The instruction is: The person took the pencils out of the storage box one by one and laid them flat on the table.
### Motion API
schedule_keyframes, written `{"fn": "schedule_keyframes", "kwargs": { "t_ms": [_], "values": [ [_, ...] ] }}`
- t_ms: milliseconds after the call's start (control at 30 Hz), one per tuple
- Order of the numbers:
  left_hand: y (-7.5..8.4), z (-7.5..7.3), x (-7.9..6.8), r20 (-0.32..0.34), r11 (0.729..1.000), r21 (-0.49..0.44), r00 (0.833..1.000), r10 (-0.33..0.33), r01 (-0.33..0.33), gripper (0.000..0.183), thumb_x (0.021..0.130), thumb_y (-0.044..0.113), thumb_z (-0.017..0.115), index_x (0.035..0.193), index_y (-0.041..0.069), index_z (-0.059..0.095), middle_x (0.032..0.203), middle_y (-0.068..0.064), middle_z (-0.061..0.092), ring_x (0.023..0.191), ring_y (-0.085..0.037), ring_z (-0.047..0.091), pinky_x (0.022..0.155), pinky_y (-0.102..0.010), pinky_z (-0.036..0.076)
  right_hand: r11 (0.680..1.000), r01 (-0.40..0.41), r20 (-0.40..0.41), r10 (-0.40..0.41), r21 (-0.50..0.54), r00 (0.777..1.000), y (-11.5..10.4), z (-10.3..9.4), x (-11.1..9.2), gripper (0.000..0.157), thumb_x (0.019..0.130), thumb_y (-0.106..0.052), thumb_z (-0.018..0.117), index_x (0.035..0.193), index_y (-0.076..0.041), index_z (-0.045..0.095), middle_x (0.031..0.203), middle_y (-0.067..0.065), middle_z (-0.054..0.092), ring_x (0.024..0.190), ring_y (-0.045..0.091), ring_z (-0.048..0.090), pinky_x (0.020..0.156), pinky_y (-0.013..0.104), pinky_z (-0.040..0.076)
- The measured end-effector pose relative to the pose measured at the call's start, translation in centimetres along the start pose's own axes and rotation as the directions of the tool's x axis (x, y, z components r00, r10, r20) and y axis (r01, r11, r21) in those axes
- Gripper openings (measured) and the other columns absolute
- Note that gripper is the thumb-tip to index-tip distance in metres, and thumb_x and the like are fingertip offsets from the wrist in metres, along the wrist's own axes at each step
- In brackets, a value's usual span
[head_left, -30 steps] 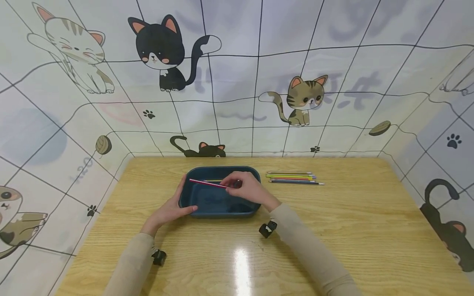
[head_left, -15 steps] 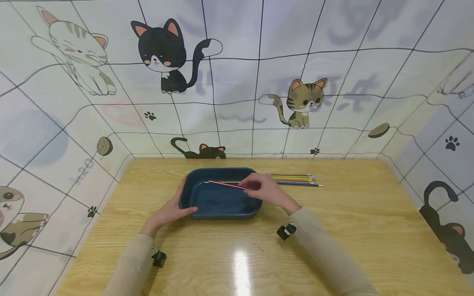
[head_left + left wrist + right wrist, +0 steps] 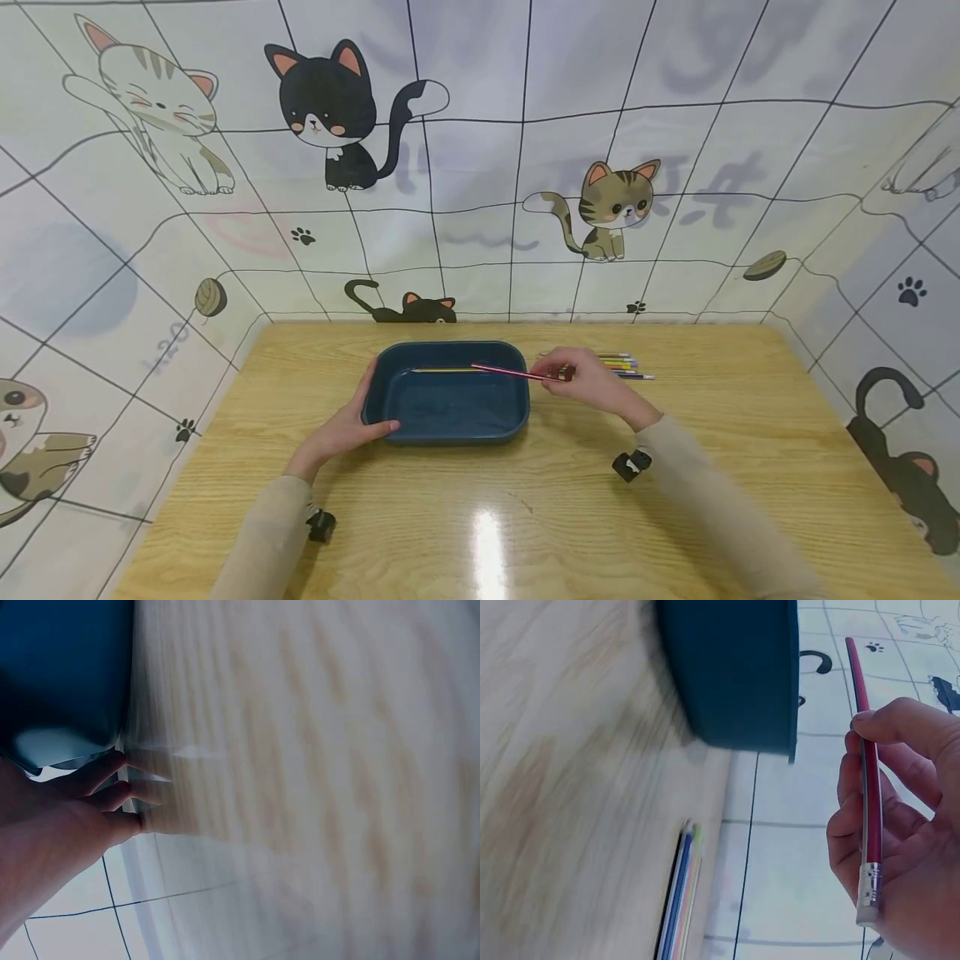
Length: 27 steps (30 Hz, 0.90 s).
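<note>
My left hand (image 3: 347,423) holds the near-left corner of a dark blue rectangular tray (image 3: 446,438), thumb over the front rim, fingers along the outer left wall. In the left wrist view its fingers (image 3: 97,776) lie against the tray's end. Just past the tray's right side, my right hand (image 3: 588,385) pinches a red pencil (image 3: 504,371); its front part reaches over the tray. The right wrist view shows its silver ferrule and white eraser (image 3: 867,911) near the palm. A yellow-and-dark pencil (image 3: 442,370) lies inside the tray along the back.
Several pencils (image 3: 626,364) of various colours lie side by side on the wooden table (image 3: 735,433), right of the tray and partly hidden behind my right hand. A cat-printed cloth (image 3: 480,233) rises beyond the table's back edge.
My right hand has moved right, carrying the red pencil from over the tray to beyond its right side. The pencil inside shows more fully now. My left hand has stayed on the tray.
</note>
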<state>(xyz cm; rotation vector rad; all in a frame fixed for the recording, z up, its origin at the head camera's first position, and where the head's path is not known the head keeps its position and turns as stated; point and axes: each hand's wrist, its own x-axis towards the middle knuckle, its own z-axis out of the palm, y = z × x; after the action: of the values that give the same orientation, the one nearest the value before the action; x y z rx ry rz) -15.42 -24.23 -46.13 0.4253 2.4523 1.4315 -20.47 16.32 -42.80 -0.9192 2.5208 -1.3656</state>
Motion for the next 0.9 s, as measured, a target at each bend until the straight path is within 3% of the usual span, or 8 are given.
{"fn": "schedule_keyframes", "kwargs": {
  "t_ms": [133,267,467,700,800,900],
  "values": [
    [1.5,-0.2,-0.5,0.008,1.000,-0.002,1.000,-0.006,0.006,0.105,0.087,0.014,0.071,0.154,0.008,-0.010,0.157,-0.026,-0.009,0.140,-0.049,0.002,0.107,-0.065,0.013,0.999,-0.015,-0.006,0.015,-0.033,1.000,0.6,-0.8,-1.0,0.018,0.087,-0.001,0.069,0.104,-0.006,0.073,0.086,0.001,0.065,0.073,0.019,0.056,0.061,0.028,0.045],
    [1.7,-0.2,-0.6,0.007,1.000,-0.001,1.000,-0.008,0.008,0.105,0.087,0.014,0.071,0.154,0.008,-0.010,0.157,-0.026,-0.009,0.140,-0.049,0.002,0.107,-0.065,0.013,0.998,-0.017,-0.024,0.016,-0.058,1.000,1.2,-1.6,-2.0,0.017,0.087,-0.001,0.068,0.102,-0.007,0.073,0.083,-0.001,0.065,0.073,0.018,0.055,0.060,0.028,0.044],
    [1.6,-0.1,-0.5,0.009,1.000,-0.006,1.000,-0.003,0.003,0.105,0.087,0.014,0.071,0.154,0.008,-0.010,0.157,-0.025,-0.009,0.140,-0.049,0.001,0.107,-0.065,0.012,0.995,-0.057,-0.063,0.052,-0.085,0.997,2.3,-3.3,-3.6,0.018,0.089,0.000,0.067,0.106,-0.006,0.072,0.095,0.007,0.067,0.079,0.017,0.059,0.066,0.029,0.050],
    [-1.9,0.0,0.5,-0.013,1.000,0.009,1.000,-0.003,0.004,0.110,0.086,0.018,0.073,0.154,0.020,-0.013,0.159,-0.019,-0.011,0.142,-0.045,-0.001,0.107,-0.065,0.012,0.986,-0.063,-0.108,0.047,-0.154,0.993,3.6,-4.7,-4.8,0.019,0.089,0.001,0.066,0.105,-0.005,0.072,0.099,0.006,0.067,0.084,0.018,0.060,0.067,0.029,0.051],
    [-2.2,0.0,0.5,-0.019,1.000,0.010,1.000,-0.002,0.002,0.111,0.085,0.019,0.074,0.154,0.024,-0.013,0.159,-0.018,-0.010,0.142,-0.045,0.000,0.107,-0.065,0.012,0.984,-0.061,-0.094,0.046,-0.167,0.994,4.2,-4.9,-5.0,0.018,0.088,0.004,0.066,0.104,-0.002,0.072,0.099,0.008,0.068,0.084,0.019,0.059,0.066,0.028,0.051],
    [-2.3,0.1,0.6,-0.021,1.000,0.019,1.000,0.006,-0.005,0.110,0.086,0.018,0.074,0.155,0.021,-0.012,0.159,-0.018,-0.010,0.141,-0.046,0.002,0.107,-0.065,0.013,0.980,-0.062,-0.091,0.046,-0.186,0.995,5.0,-4.8,-5.1,0.018,0.086,0.006,0.066,0.102,-0.001,0.071,0.099,0.010,0.068,0.085,0.021,0.061,0.069,0.028,0.052]
  ]
}}
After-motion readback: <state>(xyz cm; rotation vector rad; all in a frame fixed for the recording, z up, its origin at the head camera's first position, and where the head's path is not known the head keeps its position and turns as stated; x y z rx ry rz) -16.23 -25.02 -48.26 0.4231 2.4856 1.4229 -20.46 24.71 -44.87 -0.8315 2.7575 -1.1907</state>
